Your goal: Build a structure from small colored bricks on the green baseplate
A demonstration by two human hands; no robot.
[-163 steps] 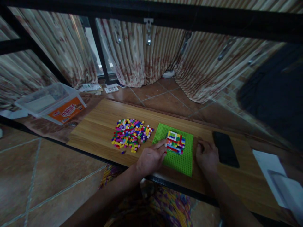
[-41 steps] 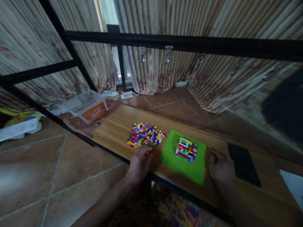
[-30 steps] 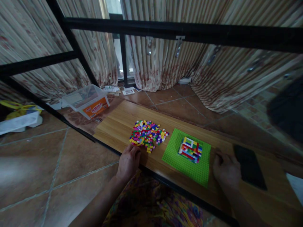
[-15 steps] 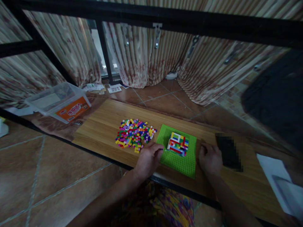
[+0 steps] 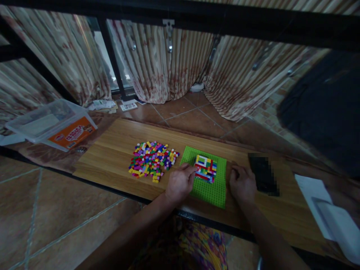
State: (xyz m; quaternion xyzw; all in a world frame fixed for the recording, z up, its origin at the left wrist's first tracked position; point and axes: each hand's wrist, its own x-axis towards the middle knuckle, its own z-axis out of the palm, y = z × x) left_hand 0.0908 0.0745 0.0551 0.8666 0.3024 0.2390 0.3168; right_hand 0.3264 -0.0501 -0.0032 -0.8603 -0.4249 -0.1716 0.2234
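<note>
My left hand [image 5: 180,182] is pinched closed, its fingertips at the left side of a low, multicoloured block of toy bricks [image 5: 206,168]. A small brick seems to be in the pinch, mostly hidden by the fingers. The block stands on a green studded baseplate [image 5: 215,195], towards its middle. To the right of the baseplate, my right hand [image 5: 243,184] rests on the table with its fingers curled in, and no object shows in it. A pile of loose small bricks [image 5: 150,159] in many colours lies left of the baseplate.
The wooden tabletop [image 5: 104,150] carries all of this. A dark flat object, blurred out [image 5: 263,174], lies right of my right hand, with white paper [image 5: 312,198] beyond. A clear plastic box [image 5: 73,137] with an orange label stands at the far left.
My left hand has moved right and slightly up, from the baseplate's left edge to the brick block. The right hand stays beside the baseplate. The whole view has shifted a little.
</note>
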